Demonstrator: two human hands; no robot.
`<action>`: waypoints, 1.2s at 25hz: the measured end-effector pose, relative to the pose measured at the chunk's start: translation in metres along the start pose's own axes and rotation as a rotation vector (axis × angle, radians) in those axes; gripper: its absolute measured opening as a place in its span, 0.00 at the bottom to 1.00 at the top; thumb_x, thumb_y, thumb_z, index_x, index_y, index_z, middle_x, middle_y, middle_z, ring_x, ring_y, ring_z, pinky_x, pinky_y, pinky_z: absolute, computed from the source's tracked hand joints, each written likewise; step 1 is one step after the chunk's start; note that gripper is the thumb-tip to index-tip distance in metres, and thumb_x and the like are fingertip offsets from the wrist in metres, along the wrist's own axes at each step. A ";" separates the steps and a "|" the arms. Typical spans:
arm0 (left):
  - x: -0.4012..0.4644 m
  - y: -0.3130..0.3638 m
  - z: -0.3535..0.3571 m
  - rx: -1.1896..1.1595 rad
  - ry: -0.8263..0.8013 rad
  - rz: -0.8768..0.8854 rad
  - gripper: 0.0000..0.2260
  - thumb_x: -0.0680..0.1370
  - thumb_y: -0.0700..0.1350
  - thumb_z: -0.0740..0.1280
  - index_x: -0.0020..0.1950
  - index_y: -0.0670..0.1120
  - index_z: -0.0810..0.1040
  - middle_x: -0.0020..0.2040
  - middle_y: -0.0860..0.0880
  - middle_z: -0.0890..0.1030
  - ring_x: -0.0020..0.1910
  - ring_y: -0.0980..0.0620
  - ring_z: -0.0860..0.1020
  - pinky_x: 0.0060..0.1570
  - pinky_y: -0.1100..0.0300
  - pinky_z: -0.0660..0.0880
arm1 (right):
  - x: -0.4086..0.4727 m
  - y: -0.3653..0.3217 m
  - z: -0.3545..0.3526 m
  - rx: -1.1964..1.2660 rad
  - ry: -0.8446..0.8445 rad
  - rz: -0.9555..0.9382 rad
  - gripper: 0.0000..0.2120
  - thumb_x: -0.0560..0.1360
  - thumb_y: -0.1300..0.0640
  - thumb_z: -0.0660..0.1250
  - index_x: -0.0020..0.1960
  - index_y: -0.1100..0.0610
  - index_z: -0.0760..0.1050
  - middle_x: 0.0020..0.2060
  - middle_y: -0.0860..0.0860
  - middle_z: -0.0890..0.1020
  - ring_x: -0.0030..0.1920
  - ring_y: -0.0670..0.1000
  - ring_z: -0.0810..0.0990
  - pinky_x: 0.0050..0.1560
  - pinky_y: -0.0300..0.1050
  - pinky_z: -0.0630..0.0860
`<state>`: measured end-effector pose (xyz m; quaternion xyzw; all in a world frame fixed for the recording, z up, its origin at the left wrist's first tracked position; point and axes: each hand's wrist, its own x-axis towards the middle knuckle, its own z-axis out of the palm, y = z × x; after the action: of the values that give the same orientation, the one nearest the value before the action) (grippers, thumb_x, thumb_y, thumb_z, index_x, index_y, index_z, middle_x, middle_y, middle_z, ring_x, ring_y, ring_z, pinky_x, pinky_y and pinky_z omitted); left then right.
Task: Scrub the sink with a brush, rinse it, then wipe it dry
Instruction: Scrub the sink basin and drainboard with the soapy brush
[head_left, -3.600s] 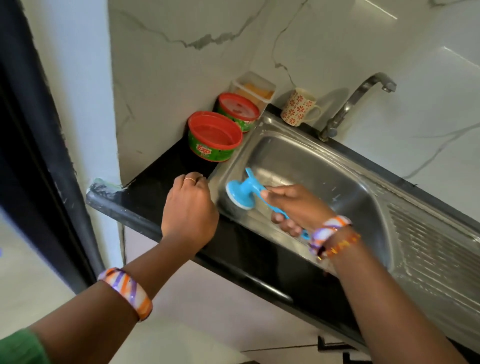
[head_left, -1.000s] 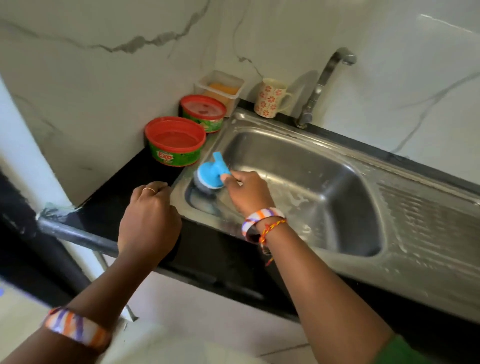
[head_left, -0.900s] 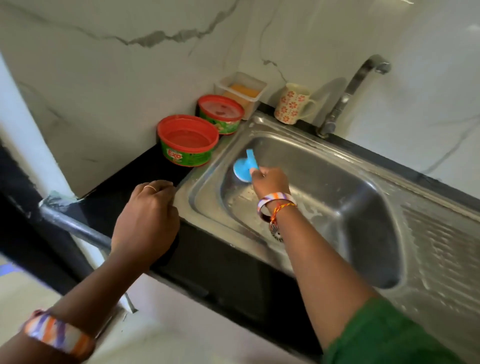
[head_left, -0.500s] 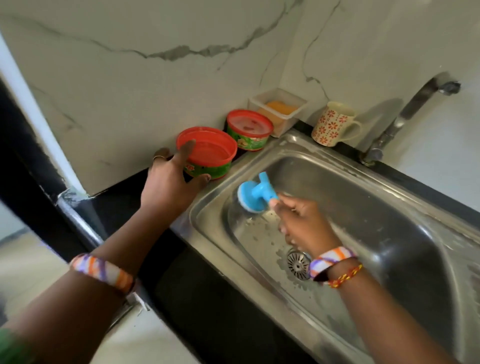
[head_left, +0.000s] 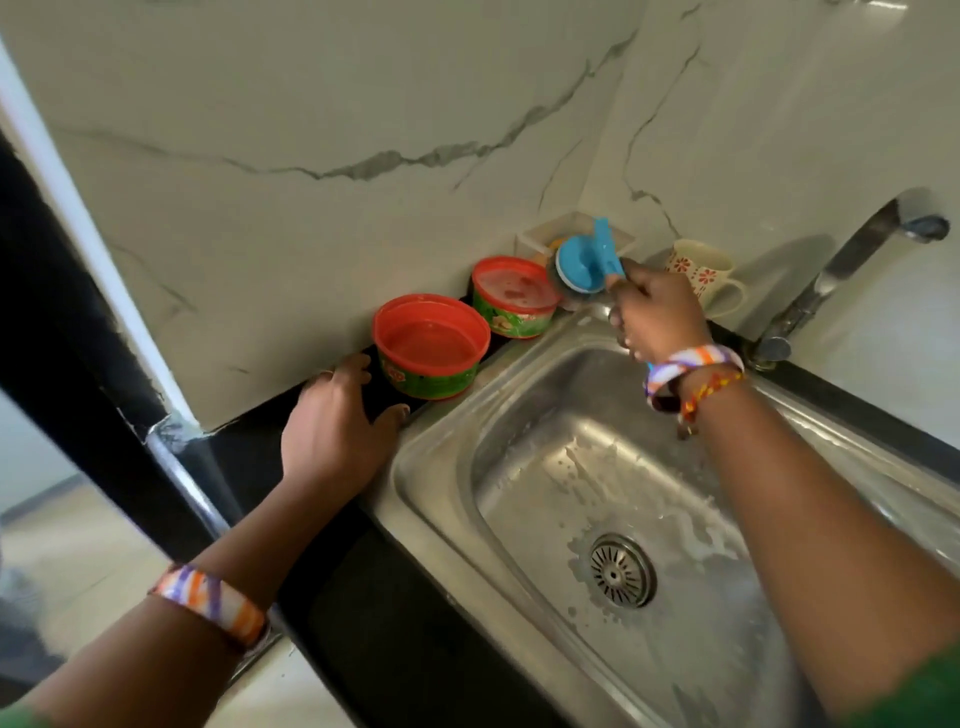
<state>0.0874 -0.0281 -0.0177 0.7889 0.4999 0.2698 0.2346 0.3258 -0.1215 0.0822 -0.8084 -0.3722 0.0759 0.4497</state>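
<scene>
1. The right hand (head_left: 655, 317) has its fingers curled tight around the handle of the blue brush (head_left: 587, 262). The brush is up at about 12 o'clock from the drain (head_left: 622, 570), over the far corner of the sink (head_left: 441, 483).
2. The round head of the brush is right by the far tub (head_left: 514, 297). I cannot tell if it touches the tub or the sink rim.
3. The left hand (head_left: 340, 423) lies on the black counter (head_left: 374, 597), at about 10 o'clock from the drain. Its fingers are spread and loose and grip nothing. The fingertips are just beside the near tub (head_left: 430, 347), and I cannot tell if they touch it.
4. I think the brush is light and stiff plastic. The handle is thin, so the best place to hold it is low on the handle, close to the head, for a good push. It looks wet, so it may be slippery.
5. The sink is hard, shiny steel and will not bend. White soap marks and wet spots show on its floor around the drain. Wet steel is slick, so the brush may skid.
6. The 2 tubs, the mug (head_left: 702, 270) and the clear box (head_left: 540, 240) stand close to the far corner. They look light and could get knocked. The mug could break.
7. The tap (head_left: 852, 270) is at about 2 o'clock. No water is running. I think the scrubbing is not done, and rinsing and wiping come after.
</scene>
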 end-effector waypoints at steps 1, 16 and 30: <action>0.002 -0.001 0.001 -0.002 0.000 0.000 0.28 0.70 0.50 0.73 0.66 0.44 0.70 0.59 0.44 0.78 0.60 0.42 0.73 0.53 0.50 0.73 | 0.021 -0.005 0.005 -0.065 -0.014 -0.035 0.13 0.78 0.57 0.58 0.58 0.56 0.78 0.27 0.47 0.71 0.23 0.43 0.68 0.27 0.38 0.62; -0.003 -0.005 0.005 0.005 0.022 0.064 0.28 0.71 0.52 0.72 0.68 0.44 0.69 0.59 0.44 0.78 0.60 0.43 0.72 0.54 0.53 0.70 | 0.047 0.004 0.036 -0.173 0.033 -0.138 0.11 0.79 0.57 0.57 0.46 0.51 0.78 0.32 0.54 0.77 0.32 0.51 0.75 0.37 0.43 0.70; 0.022 0.005 0.006 -0.096 0.075 0.072 0.15 0.73 0.49 0.69 0.60 0.53 0.76 0.55 0.45 0.80 0.53 0.41 0.76 0.46 0.52 0.74 | -0.057 0.080 0.037 -0.332 -0.100 -0.199 0.18 0.75 0.44 0.57 0.54 0.54 0.78 0.24 0.48 0.70 0.26 0.48 0.69 0.30 0.43 0.65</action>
<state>0.1031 -0.0102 -0.0148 0.7837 0.4659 0.3310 0.2434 0.3112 -0.1600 -0.0147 -0.8260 -0.4793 0.0088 0.2963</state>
